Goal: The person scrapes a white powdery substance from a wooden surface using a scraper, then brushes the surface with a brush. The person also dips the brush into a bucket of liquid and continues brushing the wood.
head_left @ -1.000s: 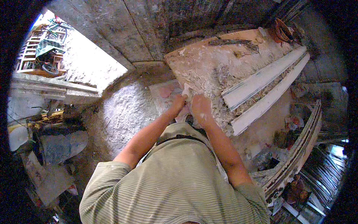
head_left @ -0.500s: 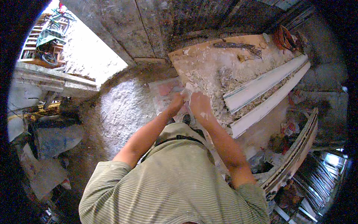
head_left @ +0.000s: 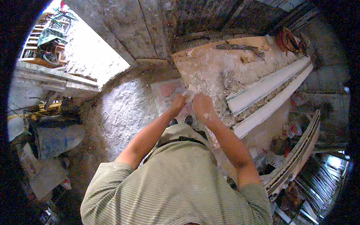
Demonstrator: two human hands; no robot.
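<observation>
In front of my body both arms reach down and my hands come close together. My left hand (head_left: 178, 104) is closed, fingers pinched at the edge of a pale, thin bag (head_left: 156, 91) with a reddish patch. Just to its right my right hand (head_left: 203, 106) is closed too, powder-dusted at the wrist, gripping the whitish edge of the same bag. The fingertips are small and partly hidden. Beyond the right hand, crumbly white lumps (head_left: 198, 85) lie on a tan board (head_left: 217, 62).
Two long white strips (head_left: 268, 85) lie on the board's right part. A reddish basket (head_left: 288, 39) stands at the far right corner. White powder (head_left: 125, 103) covers the floor at left. A curved wooden piece (head_left: 298, 153) is at right. My shoes (head_left: 188, 120) show below my hands.
The view has shifted slightly. My hands stay close together at the bag, and the white edge between them has changed shape a little.
</observation>
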